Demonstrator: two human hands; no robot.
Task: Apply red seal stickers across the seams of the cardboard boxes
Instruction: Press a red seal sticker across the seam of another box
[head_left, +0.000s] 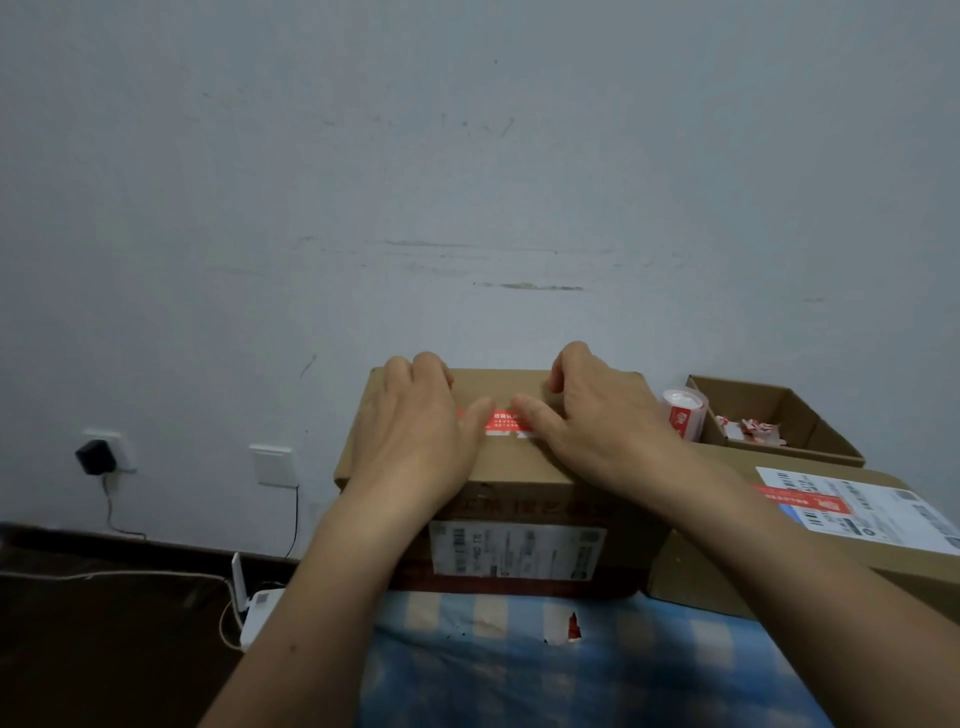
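A closed cardboard box (514, 486) stands in front of me on a blue checked cloth. A red seal sticker (503, 422) lies across the seam on its top. My left hand (415, 441) lies flat on the box top, and its thumb presses the sticker's left end. My right hand (597, 421) lies on the top too, its thumb pressing the sticker's right end, its fingers bent over the far edge. A roll of red stickers (684, 413) stands to the right of the box.
A second box (727, 577) on the right bears a white shipping label (878, 512) and a red sticker (808, 503). Behind it stands an open box (821, 441) holding paper scraps. The cloth (597, 665) has a small tear. Low on the left are a wall socket (98, 454), cables and a white router (254, 610).
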